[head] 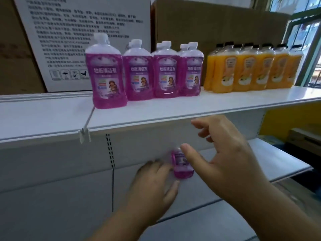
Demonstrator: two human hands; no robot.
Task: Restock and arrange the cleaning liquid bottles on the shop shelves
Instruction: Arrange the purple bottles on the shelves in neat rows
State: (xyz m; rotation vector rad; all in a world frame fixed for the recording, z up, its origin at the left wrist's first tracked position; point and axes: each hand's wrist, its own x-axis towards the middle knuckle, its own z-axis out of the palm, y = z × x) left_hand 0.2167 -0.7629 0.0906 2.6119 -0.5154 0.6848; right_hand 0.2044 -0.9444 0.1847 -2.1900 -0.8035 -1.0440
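Several purple cleaning liquid bottles [139, 72] with white caps stand in rows on the white top shelf [173, 112]; one purple bottle [108, 75] stands further forward at the left end. Below that shelf, a blurred purple bottle [183, 165] sits tilted in my left hand [154, 185], whose fingers curl round its left side and base. My right hand [225, 153] hovers just right of it with fingers spread and relaxed, its thumb close to the bottle's top, holding nothing.
Several orange liquid bottles [251, 70] fill the right part of the top shelf. Behind them stand a white printed carton [69, 40] and brown cartons [217, 28]. A lower white shelf [278, 159] juts out at the right. A clear divider clip [85, 134] hangs on the top shelf's front edge.
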